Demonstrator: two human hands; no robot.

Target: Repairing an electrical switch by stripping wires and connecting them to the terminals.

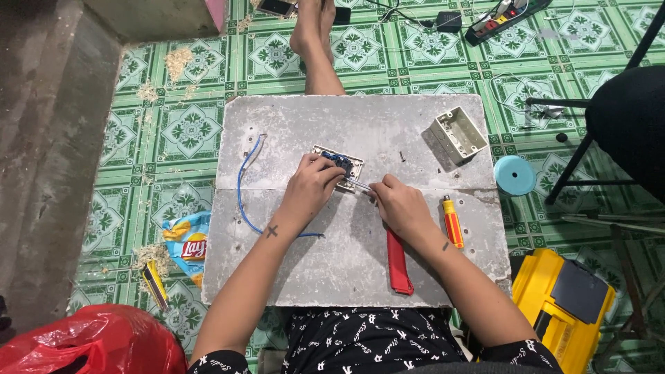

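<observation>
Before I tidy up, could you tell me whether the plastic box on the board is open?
Open: the box lies with its empty inside facing up, no cover on it.

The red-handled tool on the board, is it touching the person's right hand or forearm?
Cannot tell. In the head view the red-handled tool runs under the right hand and wrist, which cover its upper end, so neither contact nor gap shows.

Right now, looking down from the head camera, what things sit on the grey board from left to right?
Blue wire → left hand on the switch plate → right hand → red tool → yellow-and-red screwdriver → white box.
</observation>
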